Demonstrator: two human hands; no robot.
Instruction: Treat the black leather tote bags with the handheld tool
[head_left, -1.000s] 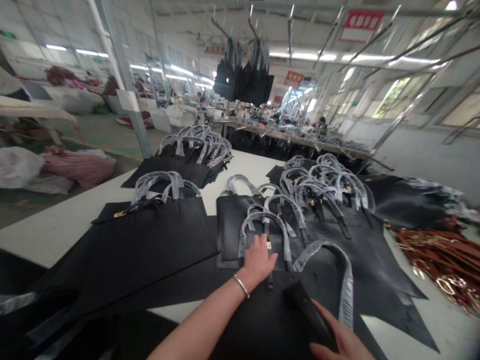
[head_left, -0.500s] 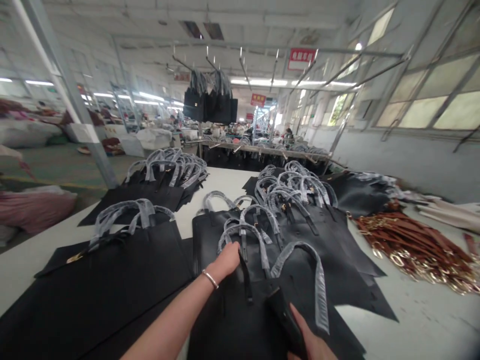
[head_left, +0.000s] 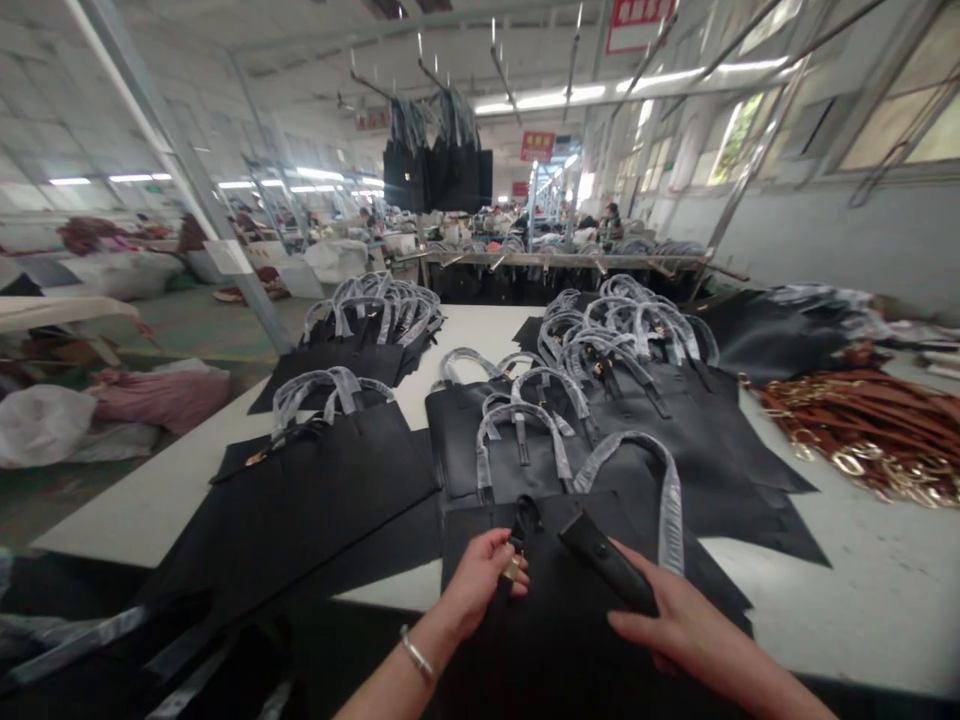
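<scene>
White strip lights and grey steel posts run down a long factory hall point(head_left: 247, 150), with windows along its right side. Black bags hang in a cluster from an overhead rack point(head_left: 435, 165), and a distant person point(head_left: 611, 222) sits at a far bench. On the floor to the left lie a bulging white plastic sack point(head_left: 41, 425) and a pink bundle point(head_left: 161, 395).

A long white counter point(head_left: 480, 330) fills the foreground, with stacks of black leather tote bags point(head_left: 322, 490) spread across it. Their handles are wrapped in clear plastic. To the right lies a heap of tan straps with gold hardware point(head_left: 862, 430).

Nearest the person, one black leather tote point(head_left: 555, 640) lies flat, its top edge running crosswise and its long sides pointing away from the person. Both hands work at that top edge. The left hand point(head_left: 476, 585), a metal bangle point(head_left: 416, 655) at its wrist, is closed in a pinch on a small black strap with a gold fitting point(head_left: 516, 545). The right hand point(head_left: 682, 630) grips a narrow black leather strip point(head_left: 607, 562) lying diagonally, its upper end aimed toward the small strap. The left hand is the nearer to that strap, and a short gap separates strap and strip.
</scene>
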